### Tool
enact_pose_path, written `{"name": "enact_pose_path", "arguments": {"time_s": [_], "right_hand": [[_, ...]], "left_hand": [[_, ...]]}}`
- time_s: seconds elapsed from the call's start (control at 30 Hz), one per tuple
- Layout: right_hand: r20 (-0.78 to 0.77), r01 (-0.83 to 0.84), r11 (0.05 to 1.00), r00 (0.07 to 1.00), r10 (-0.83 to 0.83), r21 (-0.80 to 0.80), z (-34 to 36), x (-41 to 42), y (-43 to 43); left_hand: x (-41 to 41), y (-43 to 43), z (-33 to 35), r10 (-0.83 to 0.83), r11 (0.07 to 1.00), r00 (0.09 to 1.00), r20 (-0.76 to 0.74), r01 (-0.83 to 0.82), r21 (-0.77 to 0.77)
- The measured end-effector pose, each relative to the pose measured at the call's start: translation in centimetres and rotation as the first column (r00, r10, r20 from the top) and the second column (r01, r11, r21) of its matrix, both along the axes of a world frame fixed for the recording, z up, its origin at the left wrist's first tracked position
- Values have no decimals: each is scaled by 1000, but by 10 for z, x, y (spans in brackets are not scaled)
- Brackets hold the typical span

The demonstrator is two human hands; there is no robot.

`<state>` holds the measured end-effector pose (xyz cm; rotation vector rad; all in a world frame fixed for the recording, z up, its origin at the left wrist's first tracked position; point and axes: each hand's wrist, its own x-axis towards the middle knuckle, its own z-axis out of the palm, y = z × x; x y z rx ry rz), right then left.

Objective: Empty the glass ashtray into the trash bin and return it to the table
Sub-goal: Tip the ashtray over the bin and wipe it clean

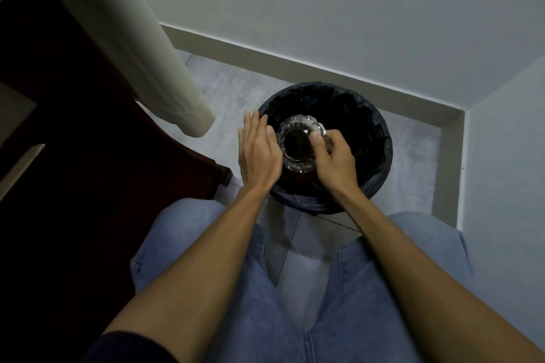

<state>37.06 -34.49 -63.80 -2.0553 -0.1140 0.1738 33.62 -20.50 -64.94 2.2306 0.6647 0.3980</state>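
A round glass ashtray [296, 146] with a scalloped rim hangs over the mouth of a round trash bin [371, 138] lined with a black bag. My right hand [333, 163] grips the ashtray's right rim, thumb on top. My left hand [259, 150] is flat with its fingers apart, pressed against the ashtray's left side. The ashtray looks tilted, its dark centre facing me; whether anything lies in it I cannot tell.
The bin stands on a grey floor in a corner of white walls with a pale baseboard [295, 59]. A dark wooden piece of furniture [88, 141] fills the left, with a cream curtain [153, 59] hanging beside it. My jeans-clad knees [309, 289] are below.
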Motion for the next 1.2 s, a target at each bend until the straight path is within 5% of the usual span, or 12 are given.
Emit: {"name": "enact_pose_path", "arguments": {"time_s": [0.17,0.4,0.53,0.7,0.87,1.0,1.2], "right_hand": [[-420,266,903,901,-109,336,-1,14,4],[-632,482,724,770,-81,494,0,19,10],[-690,527,704,721,-73,476,-1,14,20],[-720,420,819,693,-10,392,-4,3,32],[-744,577,693,662,-88,431,-1,14,34],[-753,498,764,658,-25,410,-2,9,36],[-752,579,704,652,-97,411,-3,18,34]], "left_hand": [[1,-1,-7,-2,999,1000,2,2,54],[2,-3,-9,3,999,1000,-1,-3,54],[2,-3,-9,-1,999,1000,2,1,41],[2,-5,-8,19,1000,1000,6,-19,25],[3,-6,-9,15,1000,1000,0,-15,20],[2,-6,-10,25,1000,1000,6,-25,19],[4,-7,-12,23,1000,1000,20,-23,5]]}}
